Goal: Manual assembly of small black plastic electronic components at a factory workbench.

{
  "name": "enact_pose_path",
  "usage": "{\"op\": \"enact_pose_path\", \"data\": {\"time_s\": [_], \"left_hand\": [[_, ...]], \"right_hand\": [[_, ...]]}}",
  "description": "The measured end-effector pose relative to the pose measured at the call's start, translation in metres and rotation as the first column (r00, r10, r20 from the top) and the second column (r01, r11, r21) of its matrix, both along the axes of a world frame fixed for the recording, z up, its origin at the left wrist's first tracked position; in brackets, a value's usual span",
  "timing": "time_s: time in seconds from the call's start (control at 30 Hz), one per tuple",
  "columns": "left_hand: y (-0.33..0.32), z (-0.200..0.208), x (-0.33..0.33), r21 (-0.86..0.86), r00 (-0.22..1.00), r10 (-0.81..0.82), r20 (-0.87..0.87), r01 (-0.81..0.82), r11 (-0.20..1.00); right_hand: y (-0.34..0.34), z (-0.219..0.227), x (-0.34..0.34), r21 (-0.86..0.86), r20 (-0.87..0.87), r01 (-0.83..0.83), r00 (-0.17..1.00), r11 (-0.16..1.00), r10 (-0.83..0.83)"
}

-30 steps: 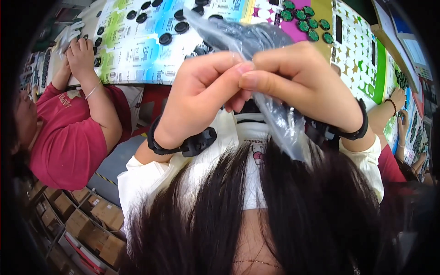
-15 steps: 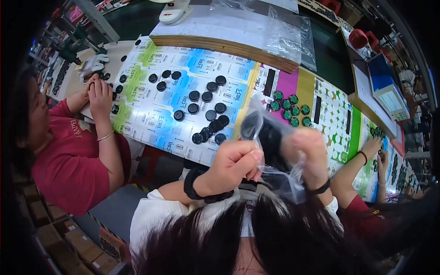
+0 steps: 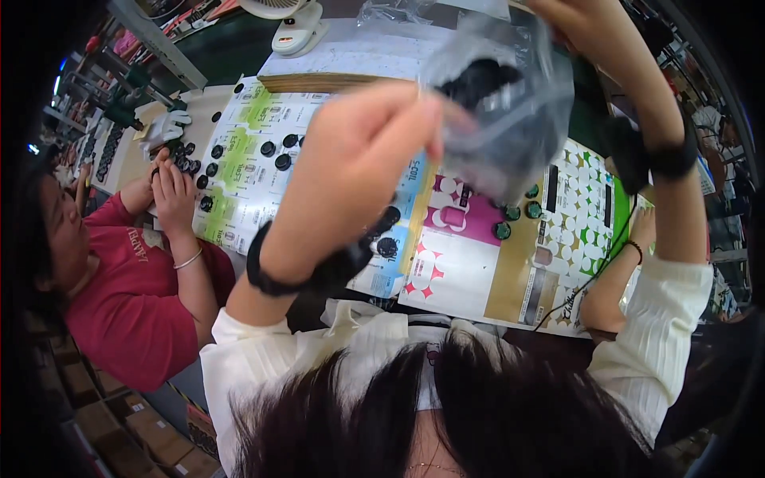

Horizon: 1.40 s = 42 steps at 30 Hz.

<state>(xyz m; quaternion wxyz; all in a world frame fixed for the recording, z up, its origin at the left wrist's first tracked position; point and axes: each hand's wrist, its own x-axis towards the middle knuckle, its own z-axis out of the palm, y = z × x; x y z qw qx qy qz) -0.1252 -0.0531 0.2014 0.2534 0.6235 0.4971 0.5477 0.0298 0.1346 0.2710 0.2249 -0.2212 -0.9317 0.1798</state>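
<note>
A clear plastic bag (image 3: 530, 131) hangs above the table with black round parts (image 3: 480, 80) inside it. My left hand (image 3: 358, 151) is closed at the left side of the bag, its fingers pinching the film; motion blurs it slightly. Raised at the top edge of the picture, my right hand (image 3: 570, 20) grips the bag's upper right part, and its fingertips are partly cut off. Green-and-black round parts (image 3: 511, 212) lie on the printed sheet below the bag. Black round parts (image 3: 387, 247) rest on the sheet beyond my left wrist, partly hidden by it.
A raised white shelf with a wooden edge (image 3: 319, 82) runs along the far side. On it stands a white clip fan (image 3: 296, 32). To the left, a person in a red shirt (image 3: 131, 295) handles black parts. Another person's forearm (image 3: 610, 299) reaches in at right.
Both hands have lifted the bag up and away from me. My right hand has risen to the top edge, while my left has moved up and to the left.
</note>
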Motion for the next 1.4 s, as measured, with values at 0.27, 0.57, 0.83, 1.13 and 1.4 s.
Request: {"op": "enact_pose_path", "data": {"time_s": [0.27,0.57,0.83,1.13,1.4], "left_hand": [[0.151,-0.053,-0.037,-0.013,0.989,0.129,0.073,-0.128,0.992],[0.202,-0.148,-0.064,-0.191,0.967,0.253,-0.032,-0.254,0.948],[0.206,-0.202,-0.058,-0.247,0.982,0.155,0.110,-0.124,0.961],[0.189,-0.209,-0.052,-0.312,0.951,0.102,0.291,-0.006,0.950],[0.163,-0.208,-0.039,-0.465,0.399,0.286,0.871,0.486,0.740]], "right_hand": [[0.090,0.009,-0.096,0.770,0.043,0.064,0.988,0.635,-0.152],[0.124,-0.111,-0.138,0.667,-0.076,0.151,0.988,0.729,-0.135],[0.088,-0.138,-0.097,0.408,0.174,0.143,0.957,0.902,-0.231],[0.037,-0.217,-0.054,-0.058,-0.133,0.023,0.991,0.998,-0.031],[0.038,-0.235,-0.076,0.236,-0.363,0.133,0.931,0.963,-0.040]]}}
